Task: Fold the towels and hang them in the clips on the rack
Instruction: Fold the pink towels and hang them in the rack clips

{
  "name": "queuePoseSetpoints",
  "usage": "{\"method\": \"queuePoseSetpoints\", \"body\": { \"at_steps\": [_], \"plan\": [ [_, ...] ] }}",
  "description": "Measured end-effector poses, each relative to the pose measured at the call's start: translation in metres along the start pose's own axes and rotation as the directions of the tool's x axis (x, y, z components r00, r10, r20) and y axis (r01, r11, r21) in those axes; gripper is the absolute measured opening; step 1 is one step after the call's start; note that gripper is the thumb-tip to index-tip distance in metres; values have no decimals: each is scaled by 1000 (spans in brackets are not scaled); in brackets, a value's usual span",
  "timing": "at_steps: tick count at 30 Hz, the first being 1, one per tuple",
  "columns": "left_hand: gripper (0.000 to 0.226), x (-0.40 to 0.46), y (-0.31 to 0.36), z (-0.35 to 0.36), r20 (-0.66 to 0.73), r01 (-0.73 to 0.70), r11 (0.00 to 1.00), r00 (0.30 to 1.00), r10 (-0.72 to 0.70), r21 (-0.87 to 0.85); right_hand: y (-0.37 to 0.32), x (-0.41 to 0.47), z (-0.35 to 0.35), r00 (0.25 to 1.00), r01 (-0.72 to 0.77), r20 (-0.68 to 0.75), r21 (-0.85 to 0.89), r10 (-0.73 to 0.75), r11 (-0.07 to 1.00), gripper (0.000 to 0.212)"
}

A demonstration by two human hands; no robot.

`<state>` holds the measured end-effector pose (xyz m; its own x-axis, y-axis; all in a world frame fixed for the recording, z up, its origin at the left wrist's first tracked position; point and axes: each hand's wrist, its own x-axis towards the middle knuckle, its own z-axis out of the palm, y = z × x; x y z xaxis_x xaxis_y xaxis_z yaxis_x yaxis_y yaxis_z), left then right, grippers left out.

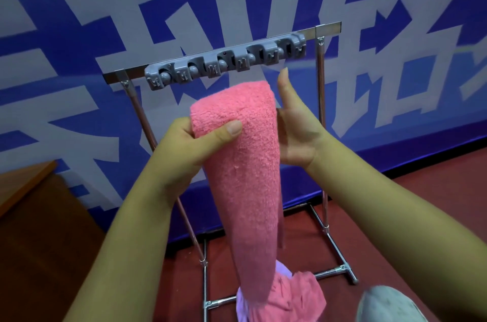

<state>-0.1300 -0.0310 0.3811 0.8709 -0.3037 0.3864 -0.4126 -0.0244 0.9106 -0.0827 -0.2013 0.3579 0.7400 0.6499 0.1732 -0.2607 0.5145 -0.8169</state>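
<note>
A pink towel [253, 169], folded over at its top, hangs down long in front of me. My left hand [195, 142] grips its upper left edge, thumb on the front. My right hand [295, 124] holds the right side near the fold, thumb raised and fingers hidden behind the cloth. Just above the fold, a grey bar of several clips [226, 62] is fixed to the top rail of a chrome rack [320, 100]. No towel hangs in any clip.
More towels, pink [297, 298] and pale purple [283, 270], lie heaped on the red floor by the rack's base. A blue wall with big white characters stands behind. A brown wooden surface [29, 184] is at the left, a grey shoe [387, 306] at the lower right.
</note>
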Motion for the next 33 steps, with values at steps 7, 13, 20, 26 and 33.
{"method": "queuePoseSetpoints", "body": {
  "at_steps": [7, 13, 20, 26, 33],
  "plan": [
    [17, 3, 12, 4, 14, -65, 975, 998, 63, 211, -9, -13, 10, 995, 99, 41, -406, -90, 909, 59],
    [11, -2, 2, -4, -15, -99, 978, 995, 103, 186, -12, -9, 20, 988, 127, -15, -492, -154, 862, 30],
    [35, -28, -41, -18, -287, -282, 940, 900, 329, 191, -12, -8, 36, 979, 189, 27, -484, -202, 855, 14],
    [103, -35, -67, -7, -104, 8, 1000, 995, -7, 15, -17, 0, 47, 980, 196, 73, -456, -183, 868, 14],
    [34, -34, -93, 1, -64, 208, 977, 976, -210, -37, -41, 4, 56, 981, 193, 52, -260, -186, 946, 15]
  ]
}}
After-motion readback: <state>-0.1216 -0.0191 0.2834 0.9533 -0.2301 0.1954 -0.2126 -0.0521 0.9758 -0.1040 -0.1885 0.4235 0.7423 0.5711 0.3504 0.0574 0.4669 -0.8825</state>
